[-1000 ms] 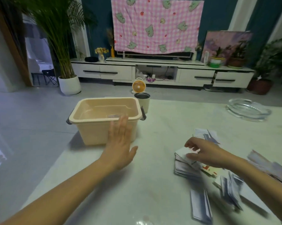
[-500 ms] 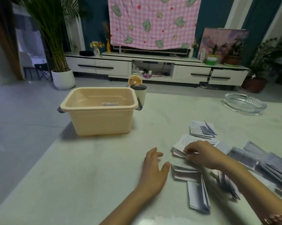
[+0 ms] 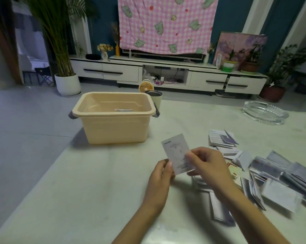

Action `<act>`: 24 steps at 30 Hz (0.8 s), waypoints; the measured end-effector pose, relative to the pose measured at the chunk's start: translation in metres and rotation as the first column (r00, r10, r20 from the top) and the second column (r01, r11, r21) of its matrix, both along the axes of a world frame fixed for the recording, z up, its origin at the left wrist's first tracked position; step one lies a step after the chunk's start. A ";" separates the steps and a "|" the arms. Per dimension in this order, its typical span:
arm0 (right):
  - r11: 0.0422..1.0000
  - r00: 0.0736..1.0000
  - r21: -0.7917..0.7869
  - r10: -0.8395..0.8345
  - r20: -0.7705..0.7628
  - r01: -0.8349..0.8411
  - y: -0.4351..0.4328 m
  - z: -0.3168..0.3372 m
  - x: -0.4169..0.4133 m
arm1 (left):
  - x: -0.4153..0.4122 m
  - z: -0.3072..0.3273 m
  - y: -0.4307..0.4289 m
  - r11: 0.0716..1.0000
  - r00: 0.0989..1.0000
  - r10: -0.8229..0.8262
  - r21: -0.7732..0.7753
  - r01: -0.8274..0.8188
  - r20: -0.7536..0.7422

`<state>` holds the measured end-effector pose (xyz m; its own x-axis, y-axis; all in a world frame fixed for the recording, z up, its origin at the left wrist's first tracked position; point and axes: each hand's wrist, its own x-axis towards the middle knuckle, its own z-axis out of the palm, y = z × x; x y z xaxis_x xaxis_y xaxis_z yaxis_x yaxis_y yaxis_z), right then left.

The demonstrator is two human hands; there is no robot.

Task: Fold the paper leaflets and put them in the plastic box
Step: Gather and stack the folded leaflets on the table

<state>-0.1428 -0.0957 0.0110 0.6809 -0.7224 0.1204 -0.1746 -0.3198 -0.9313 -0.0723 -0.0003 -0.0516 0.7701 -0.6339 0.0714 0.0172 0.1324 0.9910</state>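
Near the plastic box (image 3: 113, 118), both hands pinch one leaflet (image 3: 177, 153): left hand (image 3: 161, 173) on its lower corner, right hand (image 3: 207, 164) on its side edge. Light, floppy paper, probably best folded held by its edges.

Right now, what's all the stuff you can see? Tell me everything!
plastic box: one, beige, on the table's far left
leaflet in box: one, pale, inside it
held leaflet: one, white-grey, between both hands
loose leaflets: many, white and purple, scattered on the table's right
cup: one, white, behind the box's right corner
glass dish: one, clear, far right
fan: one, orange, beyond the box
checked cloth: one, pink, far back
left hand: one, pinches held leaflet's left edge
right hand: one, pinches its right edge
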 end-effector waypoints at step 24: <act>0.703 0.701 -0.592 -0.185 -0.689 -0.396 -0.027 -0.021 -0.029 | 0.003 -0.003 0.037 0.989 0.927 -0.098 -0.139 0.050 -0.363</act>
